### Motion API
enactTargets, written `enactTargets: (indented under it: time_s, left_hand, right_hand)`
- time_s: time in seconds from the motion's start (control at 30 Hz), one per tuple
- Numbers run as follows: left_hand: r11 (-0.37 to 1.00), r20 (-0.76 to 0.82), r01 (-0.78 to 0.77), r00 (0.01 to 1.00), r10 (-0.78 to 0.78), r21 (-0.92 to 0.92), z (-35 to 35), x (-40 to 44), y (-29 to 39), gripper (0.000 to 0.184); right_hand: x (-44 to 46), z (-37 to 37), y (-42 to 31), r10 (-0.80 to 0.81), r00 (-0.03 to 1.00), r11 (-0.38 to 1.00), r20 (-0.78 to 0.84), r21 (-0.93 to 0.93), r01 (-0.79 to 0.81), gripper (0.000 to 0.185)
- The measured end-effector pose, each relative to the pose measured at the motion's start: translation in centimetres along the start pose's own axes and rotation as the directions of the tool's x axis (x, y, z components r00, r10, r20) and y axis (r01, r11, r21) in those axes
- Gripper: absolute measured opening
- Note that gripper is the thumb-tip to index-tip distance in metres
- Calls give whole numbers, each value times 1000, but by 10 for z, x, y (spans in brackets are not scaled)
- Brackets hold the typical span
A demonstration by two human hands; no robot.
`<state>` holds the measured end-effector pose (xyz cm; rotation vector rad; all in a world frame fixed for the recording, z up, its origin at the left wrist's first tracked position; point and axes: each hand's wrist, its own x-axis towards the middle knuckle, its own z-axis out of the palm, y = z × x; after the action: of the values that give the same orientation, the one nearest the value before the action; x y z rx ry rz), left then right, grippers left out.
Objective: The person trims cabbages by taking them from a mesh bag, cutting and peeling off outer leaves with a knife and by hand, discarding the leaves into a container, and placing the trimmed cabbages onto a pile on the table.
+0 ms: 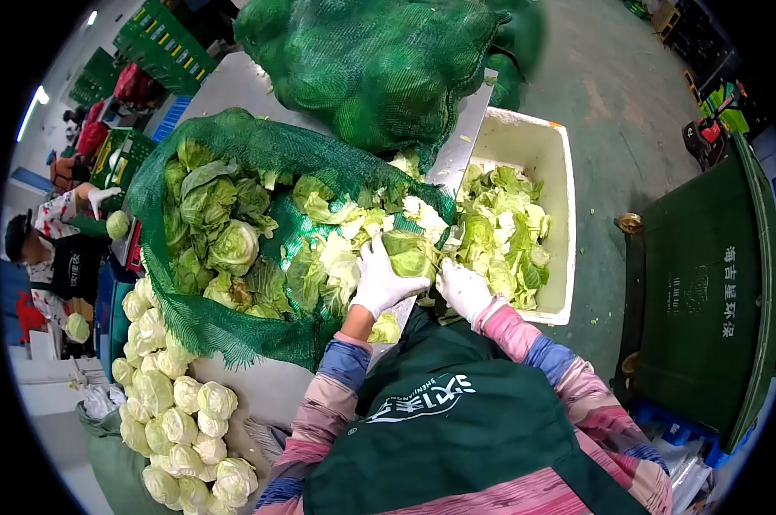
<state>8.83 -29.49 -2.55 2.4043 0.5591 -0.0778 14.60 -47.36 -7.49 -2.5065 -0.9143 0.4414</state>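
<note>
My left hand (383, 281), in a white glove, grips a green cabbage (410, 255) from its near left side, thumb along the lower edge. My right hand (465, 290), also gloved, is closed at the right end of the same cabbage. What its fingers hold is hidden; something dark shows just below them. Under and around the cabbage lie loose leaves (340, 264) on an opened green mesh sack (306, 154). Several untrimmed cabbages (233, 247) rest in the sack to the left.
A white foam box (561, 232) with leaves stands right of the metal table (469, 129). A full mesh sack (379, 77) lies at the back. Pale trimmed cabbages (180, 425) are piled at left. A green wheeled bin (706, 283) stands right. A co-worker (61, 257) handles cabbages at far left.
</note>
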Motion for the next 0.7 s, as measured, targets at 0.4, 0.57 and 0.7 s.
enactTargets:
  time_s: [0.4, 0.57, 0.7]
  left_hand:
    - [938, -166, -61, 986, 4, -340, 15, -42, -42, 125]
    - [371, 335, 429, 896, -293, -824, -25, -83, -47, 99]
    - [113, 226, 300, 875, -427, -947, 13, -70, -89, 76]
  right_hand:
    - [34, 5, 7, 205, 928, 966, 312, 88, -243, 50]
    - [13, 11, -25, -66, 930, 618, 361, 747, -246, 62]
    - [5, 15, -48, -89, 957, 791, 276, 604, -101, 53]
